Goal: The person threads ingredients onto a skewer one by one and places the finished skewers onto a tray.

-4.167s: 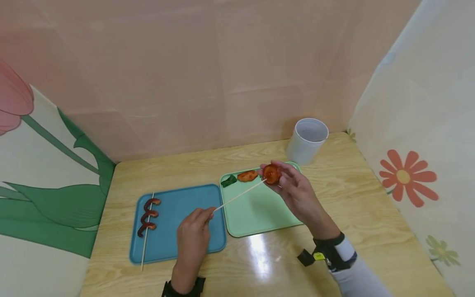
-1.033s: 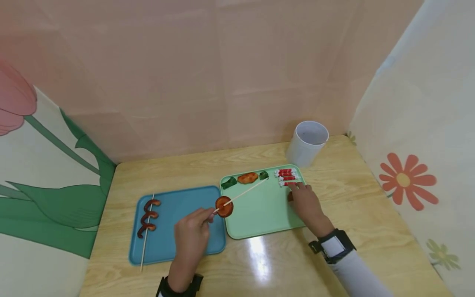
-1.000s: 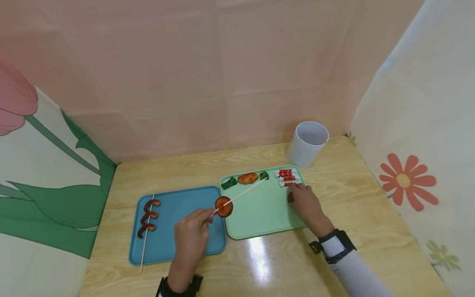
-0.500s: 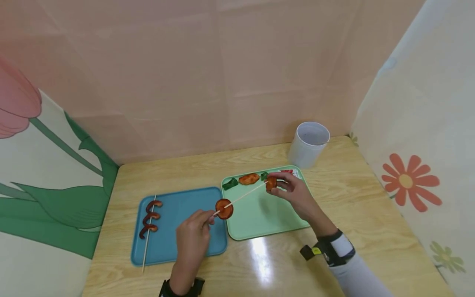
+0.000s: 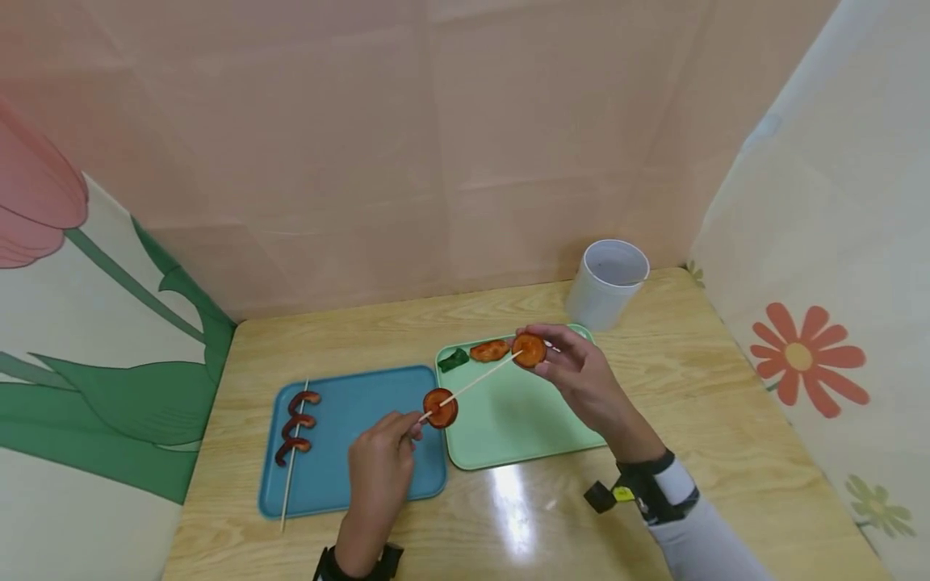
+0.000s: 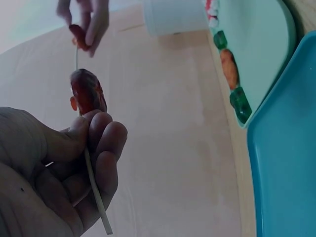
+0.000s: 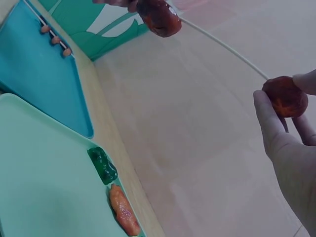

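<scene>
My left hand [image 5: 381, 460] pinches a thin wooden skewer [image 5: 479, 378] near its lower end. In the left wrist view the skewer's blunt end [image 6: 96, 192] crosses the curled fingers. One round, reddish-brown mushroom-like piece [image 5: 437, 397] is threaded on it, just beyond the left fingertips. At the far end, my right hand [image 5: 592, 387] holds a second such piece [image 5: 529, 349] between thumb and fingers, against the skewer's tip. The right wrist view shows this piece [image 7: 284, 96] meeting the stick; how deep the tip goes is hidden.
A blue tray [image 5: 356, 476] at left bears a skewer with several curled brown sausage-like pieces [image 5: 296, 421]. Beside it, a green tray [image 5: 508, 436] holds an orange-brown piece [image 5: 490, 350], green pieces [image 5: 454, 360] and red-and-white pieces [image 6: 212, 10]. A white cup [image 5: 606, 286] stands behind.
The first mushroom-like piece slid from the skewer's tip toward my left hand. My right hand reached to the green tray's right side, then brought a second piece up to the tip.
</scene>
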`<act>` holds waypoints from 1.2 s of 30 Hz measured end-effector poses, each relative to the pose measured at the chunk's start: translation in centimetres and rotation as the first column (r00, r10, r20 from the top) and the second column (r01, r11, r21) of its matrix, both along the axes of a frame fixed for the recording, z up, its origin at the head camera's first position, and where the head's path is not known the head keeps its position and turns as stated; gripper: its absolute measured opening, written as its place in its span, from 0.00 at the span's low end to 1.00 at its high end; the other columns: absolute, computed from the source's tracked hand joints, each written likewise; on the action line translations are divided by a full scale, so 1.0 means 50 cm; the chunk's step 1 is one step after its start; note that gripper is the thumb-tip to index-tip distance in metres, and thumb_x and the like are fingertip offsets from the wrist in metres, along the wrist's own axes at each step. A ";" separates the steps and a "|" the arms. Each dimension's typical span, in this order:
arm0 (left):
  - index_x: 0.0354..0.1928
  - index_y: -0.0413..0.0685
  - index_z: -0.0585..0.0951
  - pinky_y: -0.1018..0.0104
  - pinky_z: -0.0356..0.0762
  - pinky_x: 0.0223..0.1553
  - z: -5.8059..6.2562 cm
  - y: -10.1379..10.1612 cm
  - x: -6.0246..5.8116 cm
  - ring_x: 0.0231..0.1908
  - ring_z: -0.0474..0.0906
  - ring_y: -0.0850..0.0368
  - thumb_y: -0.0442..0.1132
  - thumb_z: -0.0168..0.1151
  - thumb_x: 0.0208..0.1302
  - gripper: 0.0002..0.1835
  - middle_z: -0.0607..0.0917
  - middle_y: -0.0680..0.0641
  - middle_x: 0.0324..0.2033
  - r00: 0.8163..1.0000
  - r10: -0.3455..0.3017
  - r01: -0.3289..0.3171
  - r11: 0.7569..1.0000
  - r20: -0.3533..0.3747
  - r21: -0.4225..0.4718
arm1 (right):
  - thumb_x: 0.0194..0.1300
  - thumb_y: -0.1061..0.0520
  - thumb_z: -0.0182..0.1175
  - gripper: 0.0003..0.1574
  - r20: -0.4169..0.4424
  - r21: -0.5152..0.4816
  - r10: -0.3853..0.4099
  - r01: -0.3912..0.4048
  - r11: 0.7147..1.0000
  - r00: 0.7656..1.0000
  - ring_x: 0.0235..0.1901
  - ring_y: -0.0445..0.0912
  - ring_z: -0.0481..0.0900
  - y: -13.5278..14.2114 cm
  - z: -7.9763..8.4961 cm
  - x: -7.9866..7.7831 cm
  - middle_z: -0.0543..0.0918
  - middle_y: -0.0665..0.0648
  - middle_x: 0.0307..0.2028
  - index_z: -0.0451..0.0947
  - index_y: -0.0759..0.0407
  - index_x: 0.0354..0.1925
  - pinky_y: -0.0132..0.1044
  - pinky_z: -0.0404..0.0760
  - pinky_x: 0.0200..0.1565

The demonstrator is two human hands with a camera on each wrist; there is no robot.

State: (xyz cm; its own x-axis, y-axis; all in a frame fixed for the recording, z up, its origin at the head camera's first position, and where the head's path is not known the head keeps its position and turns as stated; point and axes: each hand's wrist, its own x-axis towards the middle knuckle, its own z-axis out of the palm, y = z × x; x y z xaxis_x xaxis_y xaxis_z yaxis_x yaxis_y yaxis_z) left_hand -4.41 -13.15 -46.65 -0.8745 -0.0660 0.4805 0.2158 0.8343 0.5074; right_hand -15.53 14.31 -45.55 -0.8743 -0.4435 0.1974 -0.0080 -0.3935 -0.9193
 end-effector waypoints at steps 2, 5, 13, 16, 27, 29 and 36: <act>0.34 0.45 0.89 0.71 0.74 0.17 0.000 0.000 0.000 0.18 0.77 0.67 0.29 0.67 0.55 0.07 0.83 0.55 0.20 1.000 0.000 0.000 1.000 0.001 0.001 | 0.65 0.75 0.52 0.29 -0.007 0.012 -0.009 0.009 1.000 1.000 0.57 0.49 0.75 0.000 0.000 0.000 0.70 0.64 0.62 0.65 0.71 0.64 0.40 0.76 0.56; 0.34 0.45 0.89 0.71 0.74 0.18 -0.001 0.000 0.000 0.18 0.77 0.67 0.28 0.67 0.55 0.07 0.83 0.55 0.20 1.000 -0.002 0.001 1.000 0.007 0.008 | 0.65 0.74 0.53 0.29 -0.002 0.014 -0.025 0.025 1.000 1.000 0.59 0.50 0.74 -0.001 0.000 0.001 0.70 0.64 0.63 0.65 0.70 0.64 0.39 0.76 0.57; 0.34 0.45 0.89 0.70 0.75 0.18 0.002 0.002 0.000 0.18 0.77 0.67 0.29 0.67 0.55 0.07 0.83 0.55 0.20 1.000 0.005 -0.006 1.000 0.023 0.015 | 0.64 0.75 0.53 0.30 0.014 0.002 -0.047 0.047 0.999 0.999 0.61 0.51 0.73 -0.005 0.000 0.003 0.69 0.66 0.63 0.63 0.72 0.64 0.40 0.75 0.57; 0.34 0.45 0.89 0.70 0.75 0.18 0.003 0.003 0.000 0.18 0.77 0.67 0.29 0.67 0.55 0.06 0.83 0.55 0.20 1.000 0.006 -0.006 1.000 0.022 0.016 | 0.64 0.74 0.55 0.30 0.020 0.014 -0.051 0.051 0.999 0.998 0.61 0.51 0.73 -0.006 0.001 0.004 0.69 0.66 0.63 0.63 0.71 0.64 0.41 0.75 0.57; 0.34 0.45 0.89 0.69 0.75 0.19 0.004 0.003 0.000 0.18 0.77 0.66 0.29 0.67 0.56 0.06 0.83 0.55 0.20 1.000 0.016 -0.016 1.000 0.026 0.024 | 0.65 0.75 0.53 0.29 0.020 -0.013 -0.032 0.032 0.999 0.999 0.62 0.51 0.72 -0.007 0.007 0.007 0.68 0.66 0.64 0.64 0.70 0.64 0.41 0.75 0.58; 0.34 0.45 0.89 0.69 0.75 0.19 0.004 0.003 0.000 0.18 0.77 0.66 0.29 0.67 0.55 0.06 0.83 0.55 0.20 0.999 0.019 -0.019 0.999 0.029 0.026 | 0.65 0.75 0.52 0.30 0.013 -0.006 -0.028 0.028 1.000 1.000 0.62 0.51 0.71 -0.006 0.007 0.007 0.67 0.66 0.65 0.63 0.70 0.65 0.41 0.74 0.58; 0.34 0.45 0.89 0.68 0.76 0.19 0.000 0.002 0.001 0.18 0.77 0.66 0.28 0.67 0.54 0.07 0.84 0.55 0.20 0.999 0.028 -0.029 0.999 0.041 0.028 | 0.66 0.75 0.51 0.30 0.029 0.005 -0.009 0.009 1.000 1.000 0.63 0.52 0.71 -0.001 0.006 0.008 0.68 0.65 0.66 0.62 0.70 0.66 0.41 0.74 0.59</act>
State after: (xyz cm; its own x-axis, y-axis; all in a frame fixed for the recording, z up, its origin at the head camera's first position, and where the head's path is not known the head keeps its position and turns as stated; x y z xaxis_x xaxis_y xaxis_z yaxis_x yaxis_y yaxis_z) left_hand -4.38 -13.03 -46.66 -0.8907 -0.1042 0.4424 0.1710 0.8250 0.5387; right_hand -15.14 14.26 -45.24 -0.8834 -0.4368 0.1697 0.0152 -0.3888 -0.9212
